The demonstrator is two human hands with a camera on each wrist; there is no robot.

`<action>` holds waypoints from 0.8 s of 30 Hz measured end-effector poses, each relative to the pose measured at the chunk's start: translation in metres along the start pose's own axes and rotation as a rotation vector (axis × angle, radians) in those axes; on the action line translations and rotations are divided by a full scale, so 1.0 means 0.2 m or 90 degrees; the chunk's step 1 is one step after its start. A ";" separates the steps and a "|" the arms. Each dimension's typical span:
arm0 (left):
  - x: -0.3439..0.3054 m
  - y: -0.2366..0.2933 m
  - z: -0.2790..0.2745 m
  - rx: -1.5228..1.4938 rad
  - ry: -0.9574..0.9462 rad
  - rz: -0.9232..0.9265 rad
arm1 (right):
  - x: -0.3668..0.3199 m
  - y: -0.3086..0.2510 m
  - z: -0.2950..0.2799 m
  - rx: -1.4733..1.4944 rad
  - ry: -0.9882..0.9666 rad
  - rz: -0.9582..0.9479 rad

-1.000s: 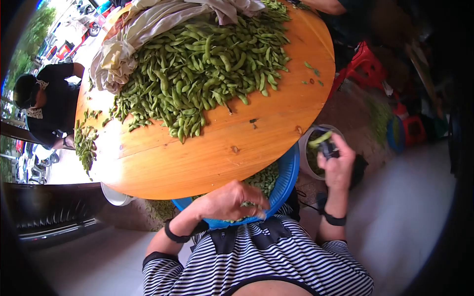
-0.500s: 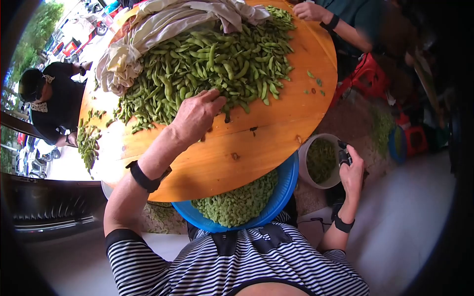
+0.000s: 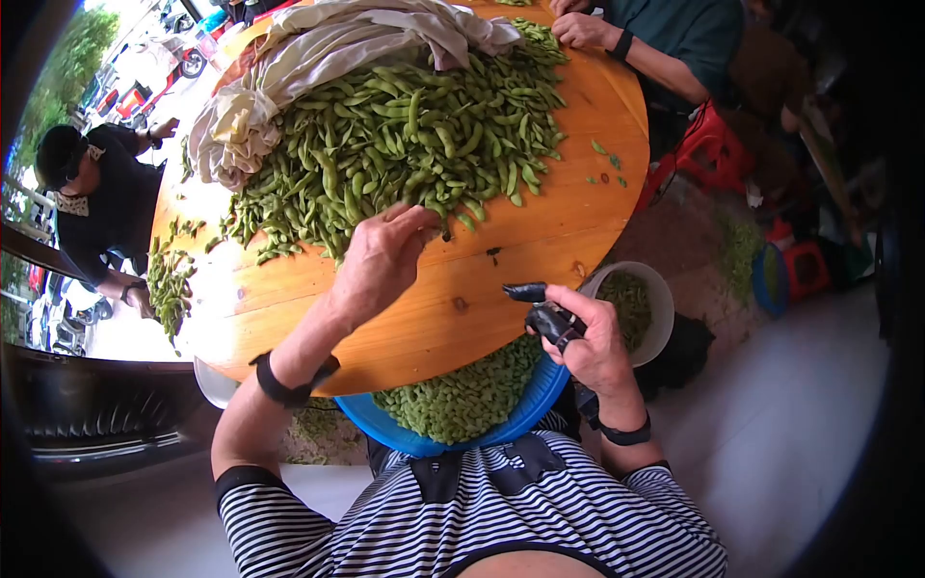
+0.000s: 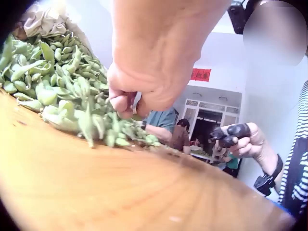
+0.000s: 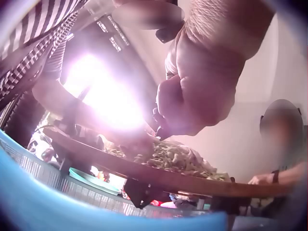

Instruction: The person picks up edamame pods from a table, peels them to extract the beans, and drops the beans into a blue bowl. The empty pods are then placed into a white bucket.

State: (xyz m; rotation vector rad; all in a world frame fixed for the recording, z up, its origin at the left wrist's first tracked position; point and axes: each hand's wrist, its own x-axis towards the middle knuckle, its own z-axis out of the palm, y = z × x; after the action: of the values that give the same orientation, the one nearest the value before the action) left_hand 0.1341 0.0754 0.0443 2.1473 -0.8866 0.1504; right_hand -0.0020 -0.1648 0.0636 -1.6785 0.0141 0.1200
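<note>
In the head view my left hand is at the near edge of a heap of green soybean pods on the wooden table. Its thumb and fingers pinch a pod, mostly hidden by the fingers; a bit of green shows at the fingertips in the left wrist view. My right hand hovers by the table's near right edge, with black covers on some fingers. Thumb and forefinger stand apart there, nothing between them. Below, a blue basin at my lap holds shelled beans.
A white bucket with empty husks stands right of the table. Pale cloth covers the heap's far side. Another person's hands are at the far right edge; a person in black sits left. Red stools stand at right.
From over the basin, my left hand went forward to the heap, then drew back slightly. My right hand left the bucket, where it had a pod, and came left toward the table edge.
</note>
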 end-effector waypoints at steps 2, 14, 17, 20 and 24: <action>-0.06 0.12 -0.01 -0.287 -0.037 -0.192 | 0.01 0.01 0.06 0.054 0.019 -0.033; -0.28 0.30 0.25 -0.748 0.048 -0.386 | 0.04 0.00 0.17 0.142 -0.023 -0.015; -0.29 0.31 0.27 -0.674 0.084 -0.341 | 0.06 0.01 0.16 0.122 -0.030 -0.028; -0.28 0.32 0.24 -0.723 0.046 -0.386 | 0.06 0.00 0.16 0.114 -0.030 -0.044; -0.28 0.31 0.28 -1.096 0.005 -0.502 | 0.07 0.07 0.10 0.364 -0.134 0.022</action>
State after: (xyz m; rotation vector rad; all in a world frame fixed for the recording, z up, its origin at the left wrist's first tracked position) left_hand 0.0418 0.0386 0.0238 0.6702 0.0817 -0.7390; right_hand 0.0091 -0.1450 0.0466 -1.0892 -0.0756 0.2897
